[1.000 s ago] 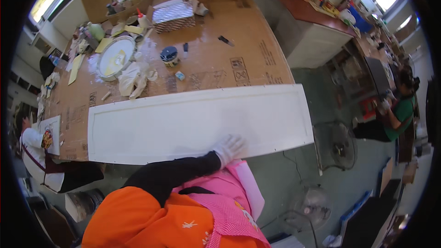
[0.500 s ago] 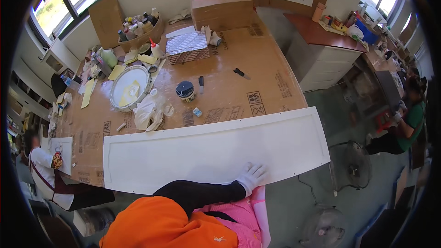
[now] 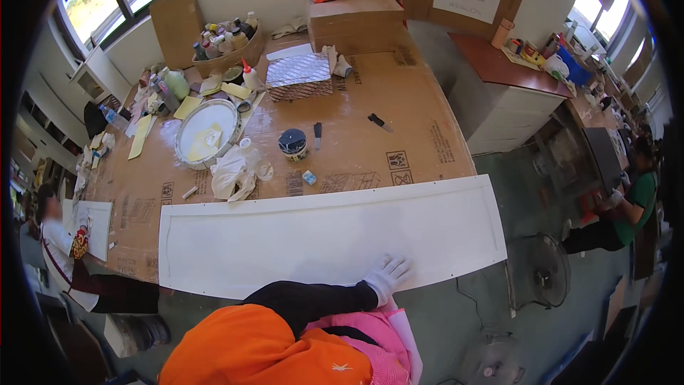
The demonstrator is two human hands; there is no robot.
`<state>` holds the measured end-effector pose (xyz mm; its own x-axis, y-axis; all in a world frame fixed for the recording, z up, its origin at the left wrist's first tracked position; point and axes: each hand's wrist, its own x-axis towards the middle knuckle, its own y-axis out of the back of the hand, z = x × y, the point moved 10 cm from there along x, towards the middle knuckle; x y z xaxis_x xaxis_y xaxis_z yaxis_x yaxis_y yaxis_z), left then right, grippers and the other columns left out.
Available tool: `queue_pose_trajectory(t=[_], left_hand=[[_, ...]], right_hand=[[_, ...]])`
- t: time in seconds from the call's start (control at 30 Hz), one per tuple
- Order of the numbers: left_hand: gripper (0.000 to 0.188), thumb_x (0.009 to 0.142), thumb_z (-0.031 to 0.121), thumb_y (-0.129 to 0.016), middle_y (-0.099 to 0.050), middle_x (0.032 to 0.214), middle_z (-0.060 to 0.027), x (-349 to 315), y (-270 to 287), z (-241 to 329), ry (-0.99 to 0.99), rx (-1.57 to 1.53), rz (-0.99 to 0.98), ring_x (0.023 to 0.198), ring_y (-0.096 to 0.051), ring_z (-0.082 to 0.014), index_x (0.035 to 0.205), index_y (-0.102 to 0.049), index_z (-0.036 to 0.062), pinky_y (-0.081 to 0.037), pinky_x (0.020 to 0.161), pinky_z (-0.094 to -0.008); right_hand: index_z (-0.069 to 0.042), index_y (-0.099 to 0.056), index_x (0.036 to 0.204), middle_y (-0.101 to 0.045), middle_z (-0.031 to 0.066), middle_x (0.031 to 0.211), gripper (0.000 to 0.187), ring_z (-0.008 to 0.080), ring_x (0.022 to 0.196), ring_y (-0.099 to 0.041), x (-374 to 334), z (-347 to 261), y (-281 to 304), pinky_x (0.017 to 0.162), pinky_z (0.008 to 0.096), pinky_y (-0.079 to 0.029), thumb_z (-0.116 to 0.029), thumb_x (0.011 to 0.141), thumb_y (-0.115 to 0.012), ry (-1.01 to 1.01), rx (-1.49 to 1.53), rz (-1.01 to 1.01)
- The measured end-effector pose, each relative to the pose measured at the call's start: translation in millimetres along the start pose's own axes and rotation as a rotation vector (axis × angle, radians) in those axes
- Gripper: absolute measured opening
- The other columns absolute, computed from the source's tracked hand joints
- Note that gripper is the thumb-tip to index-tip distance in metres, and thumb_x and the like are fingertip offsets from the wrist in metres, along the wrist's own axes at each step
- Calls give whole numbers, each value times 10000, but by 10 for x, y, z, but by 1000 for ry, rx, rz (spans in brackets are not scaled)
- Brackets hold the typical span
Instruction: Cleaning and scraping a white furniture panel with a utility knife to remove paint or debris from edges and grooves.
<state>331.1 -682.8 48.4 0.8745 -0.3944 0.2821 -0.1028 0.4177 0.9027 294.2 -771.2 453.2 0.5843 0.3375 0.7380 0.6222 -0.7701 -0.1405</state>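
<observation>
A long white panel (image 3: 285, 242) with a raised border and small holes along its edges lies along the near side of the cardboard-covered table. My left hand (image 3: 387, 276), in a white glove, rests flat on the panel's near edge, right of its middle. Its fingers are stretched out and hold nothing. The black-sleeved left arm (image 3: 313, 296) crosses in front of my orange top and pink apron. My right hand is not in view. Beyond the panel are a dark-lidded tub (image 3: 293, 144), a small blue-and-white block (image 3: 308, 177) and a crumpled white cloth (image 3: 234, 175).
Two dark-handled knives (image 3: 318, 135) (image 3: 380, 122) lie on the cardboard (image 3: 420, 142). A round white lid or tray (image 3: 207, 128), a foil-wrapped block (image 3: 299, 71) and a box of bottles (image 3: 231, 46) stand farther back. Floor fans (image 3: 545, 271) stand at right. Co-workers sit at both sides.
The whole view has shifted slightly. My left hand stays flat at about the same place on the panel. The person at the left has moved a hand a little.
</observation>
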Motion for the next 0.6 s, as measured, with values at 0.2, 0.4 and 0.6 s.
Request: queue_pose_trajectory(t=[0.2,0.4,0.6], left_hand=[[545,874,242,-546,-473,1524,-134,6,14,56,-41,-37,-5,1426,-425,-313,1401,-535,104,-316,1172,-544],[561,868,235,-544,-460,1544,-127,0,-42,-6,4,-14,-70,1444,-414,-324,1413,-536,104,-308,1187,-544],[564,856,220,-551,-459,1545,-133,0,-76,29,-11,-26,-77,1444,-413,-324,1407,-543,98,-302,1191,-541]], right_hand=[[-51,-696,994,-545,22,607,256,132,474,-483,30,-68,71,428,307,-286,-251,999,-535,-3,11,-18],[-54,-694,985,-542,20,607,253,130,475,-483,-4,-77,139,428,306,-285,-248,999,-532,-12,10,-18],[-56,-691,977,-540,19,608,250,129,476,-482,-95,-108,237,428,304,-285,-245,999,-528,-20,-2,8]])
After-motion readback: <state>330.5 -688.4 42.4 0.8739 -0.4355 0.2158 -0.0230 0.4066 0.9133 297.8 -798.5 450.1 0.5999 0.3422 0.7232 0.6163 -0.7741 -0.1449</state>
